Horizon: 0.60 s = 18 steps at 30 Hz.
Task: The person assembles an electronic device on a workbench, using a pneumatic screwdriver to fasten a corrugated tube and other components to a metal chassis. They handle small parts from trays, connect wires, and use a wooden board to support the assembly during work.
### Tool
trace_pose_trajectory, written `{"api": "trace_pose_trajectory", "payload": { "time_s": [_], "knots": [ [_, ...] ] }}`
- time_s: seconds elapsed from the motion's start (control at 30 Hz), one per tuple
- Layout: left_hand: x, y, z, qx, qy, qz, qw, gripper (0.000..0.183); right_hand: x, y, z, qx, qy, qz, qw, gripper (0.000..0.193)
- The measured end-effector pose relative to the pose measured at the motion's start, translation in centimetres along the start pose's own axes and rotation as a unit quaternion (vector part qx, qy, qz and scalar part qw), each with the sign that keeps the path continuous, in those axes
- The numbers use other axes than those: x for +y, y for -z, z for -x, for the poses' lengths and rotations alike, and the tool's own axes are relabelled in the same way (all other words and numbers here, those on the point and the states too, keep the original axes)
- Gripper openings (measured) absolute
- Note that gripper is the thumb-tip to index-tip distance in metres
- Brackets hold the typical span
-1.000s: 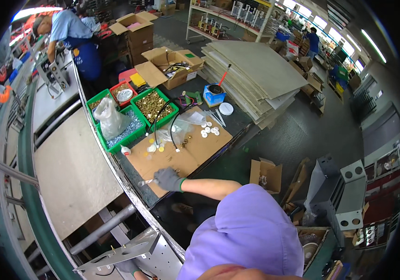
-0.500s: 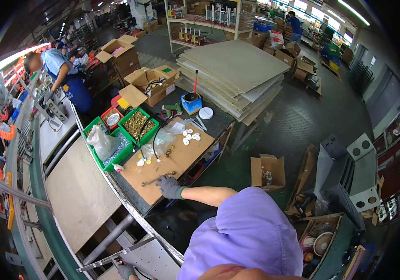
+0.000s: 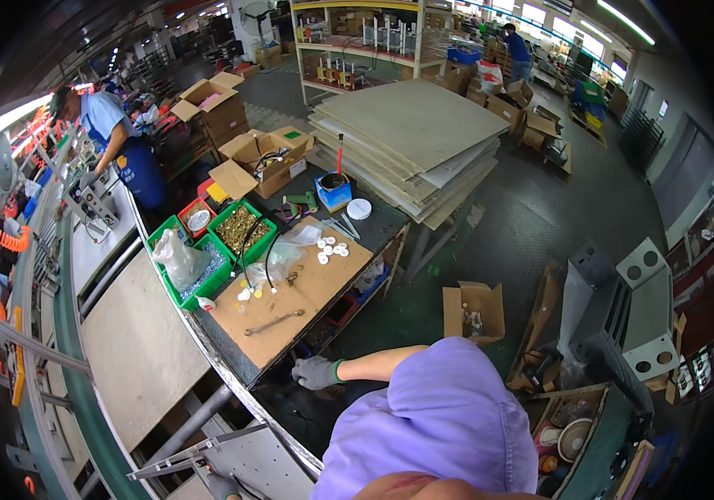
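Note:
My right hand [image 3: 316, 372], in a grey glove with a green cuff, is off the near edge of the worktable. Its fingers are curled; what they close on, if anything, is too small to make out. A metal wrench [image 3: 273, 323] lies apart from it on the brown cardboard sheet [image 3: 323, 287]. Down at the lower left, my gloved left hand [image 3: 222, 486] is at a grey metal panel [image 3: 253, 462] with small holes. Its fingers are bent by a small dark part [image 3: 203, 463] on the panel's edge, and what they grip is hidden.
Green bins [image 3: 242, 229] of brass fittings and blue pieces stand at the table's far left. White discs [image 3: 332, 248] and black cables lie on the cardboard. A conveyor [image 3: 94, 400] runs along the left. Stacked boards [image 3: 411, 125] stand behind; a co-worker [image 3: 115, 137] bends at the far left.
My right hand has moved off the cardboard, from over the wrench to beyond the table's near edge. The wrench stays lying there. The whole view has shifted slightly.

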State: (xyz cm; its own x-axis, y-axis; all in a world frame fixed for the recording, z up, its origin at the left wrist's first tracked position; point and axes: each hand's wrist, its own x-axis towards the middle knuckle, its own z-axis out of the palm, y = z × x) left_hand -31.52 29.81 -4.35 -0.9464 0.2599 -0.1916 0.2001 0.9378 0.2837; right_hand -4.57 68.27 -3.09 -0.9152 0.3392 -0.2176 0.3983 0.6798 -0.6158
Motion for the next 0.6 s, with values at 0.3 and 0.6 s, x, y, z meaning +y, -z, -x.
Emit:
{"api": "trace_pose_trajectory", "payload": {
  "time_s": [0.3, 0.6],
  "knots": [
    [-1.3, 0.7, 5.0, 0.002, 0.07, -0.035, 0.997, 0.032, -6.3, -3.6, 1.0, -0.238, 0.257, 0.089, 0.932, 0.023],
    [1.7, -6.9, 13.7, 0.091, 0.148, 0.238, 0.956, 0.043, -14.7, -9.1, -0.6, -0.36, 0.355, 0.094, 0.858, 0.028]
  ]
}}
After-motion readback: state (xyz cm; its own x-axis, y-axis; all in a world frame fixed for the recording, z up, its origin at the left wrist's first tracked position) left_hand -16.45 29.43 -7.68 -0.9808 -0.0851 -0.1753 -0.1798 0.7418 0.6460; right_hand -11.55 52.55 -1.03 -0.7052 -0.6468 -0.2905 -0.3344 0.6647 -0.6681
